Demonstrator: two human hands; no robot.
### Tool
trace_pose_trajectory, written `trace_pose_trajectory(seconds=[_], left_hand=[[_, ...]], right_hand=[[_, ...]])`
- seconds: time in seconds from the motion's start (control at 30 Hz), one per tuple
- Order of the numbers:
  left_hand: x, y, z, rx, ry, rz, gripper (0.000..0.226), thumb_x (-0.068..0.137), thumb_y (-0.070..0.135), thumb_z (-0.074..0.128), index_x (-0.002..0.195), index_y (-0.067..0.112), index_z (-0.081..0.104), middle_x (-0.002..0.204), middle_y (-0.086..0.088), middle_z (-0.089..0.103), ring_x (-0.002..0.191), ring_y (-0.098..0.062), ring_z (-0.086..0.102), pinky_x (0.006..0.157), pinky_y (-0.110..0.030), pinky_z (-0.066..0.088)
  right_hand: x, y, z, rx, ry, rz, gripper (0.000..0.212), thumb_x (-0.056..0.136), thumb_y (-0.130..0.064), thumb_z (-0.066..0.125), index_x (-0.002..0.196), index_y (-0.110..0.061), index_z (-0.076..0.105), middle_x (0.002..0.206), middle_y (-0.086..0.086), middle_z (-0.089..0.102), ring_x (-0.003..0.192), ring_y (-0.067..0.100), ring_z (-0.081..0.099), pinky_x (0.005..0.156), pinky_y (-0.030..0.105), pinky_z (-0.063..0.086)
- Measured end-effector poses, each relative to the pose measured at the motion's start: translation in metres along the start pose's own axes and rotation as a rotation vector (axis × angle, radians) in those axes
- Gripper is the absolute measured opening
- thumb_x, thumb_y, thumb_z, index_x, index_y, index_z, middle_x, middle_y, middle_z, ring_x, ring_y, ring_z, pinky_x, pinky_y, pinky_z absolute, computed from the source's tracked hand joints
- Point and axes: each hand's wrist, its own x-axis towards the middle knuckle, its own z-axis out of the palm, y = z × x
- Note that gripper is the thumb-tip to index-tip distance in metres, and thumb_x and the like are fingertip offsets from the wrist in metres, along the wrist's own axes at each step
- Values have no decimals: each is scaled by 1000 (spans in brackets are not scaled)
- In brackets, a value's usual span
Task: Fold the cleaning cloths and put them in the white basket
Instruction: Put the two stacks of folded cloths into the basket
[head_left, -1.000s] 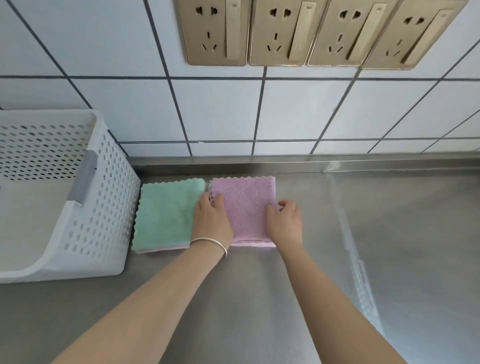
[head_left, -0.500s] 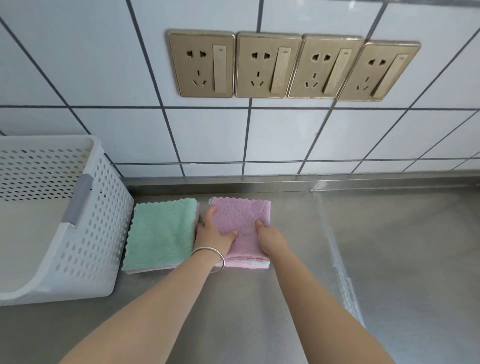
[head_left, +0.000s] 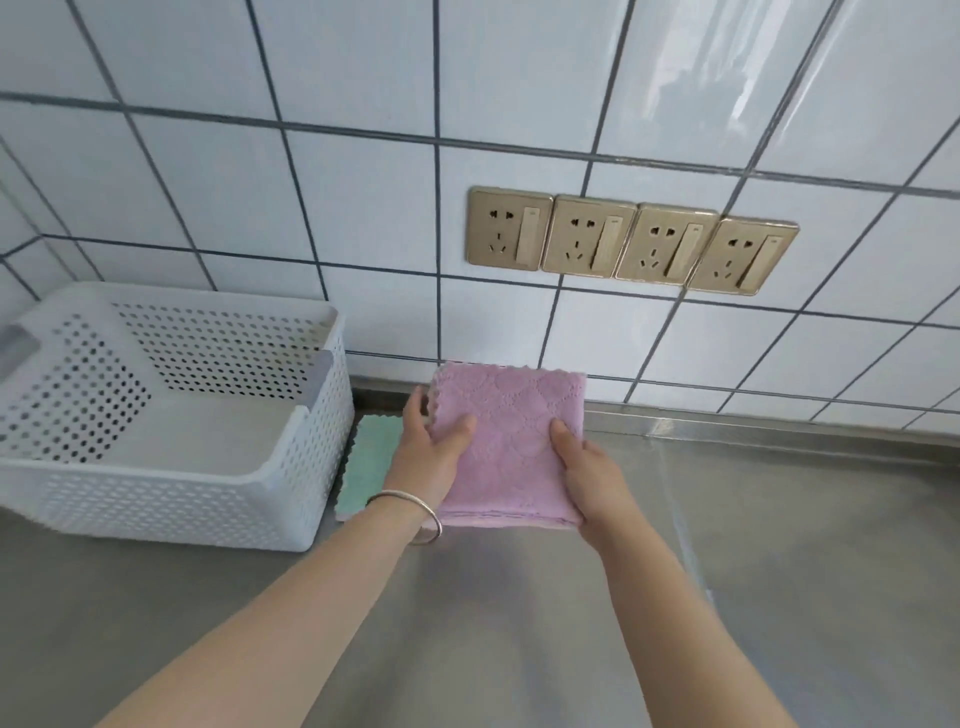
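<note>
A folded pink cloth (head_left: 511, 441) is lifted off the steel counter, held between both hands. My left hand (head_left: 428, 452) grips its left edge with the thumb on top. My right hand (head_left: 592, 470) grips its right edge, thumb on top too. A folded green cloth (head_left: 371, 462) lies flat on the counter beside the basket, partly hidden by my left hand and wrist. The white perforated basket (head_left: 171, 506) stands at the left, and I see nothing inside it.
The steel counter (head_left: 779, 571) stretches to the right and toward me. A white tiled wall rises just behind, with a row of gold sockets (head_left: 631, 241) above the cloths. A raised steel lip runs along the counter's back edge.
Both hands closed on the pink cloth's sides and raised it off the counter. The view has tilted up and swung left, showing the basket's inside.
</note>
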Motion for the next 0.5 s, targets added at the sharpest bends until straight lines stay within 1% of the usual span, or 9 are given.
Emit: trace_pose_trajectory(seconds=[0.07, 0.13, 0.17, 0.23, 0.27, 0.37, 0.47, 0.5], left_hand=[[-12, 17, -33, -33, 75, 1, 69, 89, 41, 50, 145, 25, 13, 147, 2, 35, 132, -20, 37, 103, -31, 28], [-20, 33, -63, -47, 125, -14, 67, 90, 46, 46, 145, 24, 16, 145, 0, 35, 132, -21, 36, 100, -31, 27], [-24, 39, -82, -55, 150, -13, 66, 89, 48, 45, 144, 23, 19, 141, -1, 39, 128, -19, 39, 97, -31, 28], [-30, 50, -119, -38, 198, 26, 62, 89, 52, 42, 141, 21, 26, 126, 4, 45, 114, -13, 43, 88, -26, 28], [-30, 54, -139, -17, 230, 51, 61, 89, 54, 40, 139, 21, 30, 124, 4, 47, 112, -13, 44, 87, -26, 28], [-23, 65, -199, 23, 337, 99, 62, 89, 58, 30, 138, 21, 33, 137, -4, 47, 125, -22, 44, 94, -30, 32], [1, 63, -260, 83, 407, 122, 53, 93, 52, 27, 136, 22, 36, 138, -4, 47, 127, -24, 43, 87, -26, 27], [14, 59, -283, 111, 403, 117, 51, 95, 50, 26, 135, 21, 38, 137, -5, 48, 126, -24, 43, 86, -25, 26]], right_hand=[[-17, -24, 22, 25, -43, -75, 44, 90, -43, 51, 118, -9, 57, 112, 5, 65, 100, 24, 63, 95, 41, 49], [-31, -45, 43, 29, -70, -133, 39, 91, -43, 51, 114, -12, 58, 110, 5, 65, 99, 24, 63, 95, 42, 49], [-38, -55, 57, 23, -91, -158, 39, 90, -43, 51, 113, -12, 58, 109, 5, 66, 99, 25, 64, 95, 43, 49], [-48, -73, 88, 25, -132, -197, 40, 90, -45, 51, 110, -11, 59, 109, 7, 66, 98, 26, 64, 93, 46, 50], [-51, -82, 106, 33, -157, -214, 42, 89, -46, 52, 110, -11, 59, 109, 8, 67, 98, 27, 64, 93, 46, 50], [-55, -107, 166, 72, -223, -241, 55, 80, -54, 56, 113, -10, 59, 110, 9, 67, 100, 28, 65, 93, 46, 50], [-51, -125, 233, 60, -258, -259, 60, 80, -56, 52, 117, -9, 56, 113, 10, 64, 101, 29, 64, 93, 47, 50], [-47, -128, 259, 47, -251, -246, 66, 76, -60, 52, 118, -9, 55, 116, 11, 63, 102, 29, 63, 93, 47, 50]])
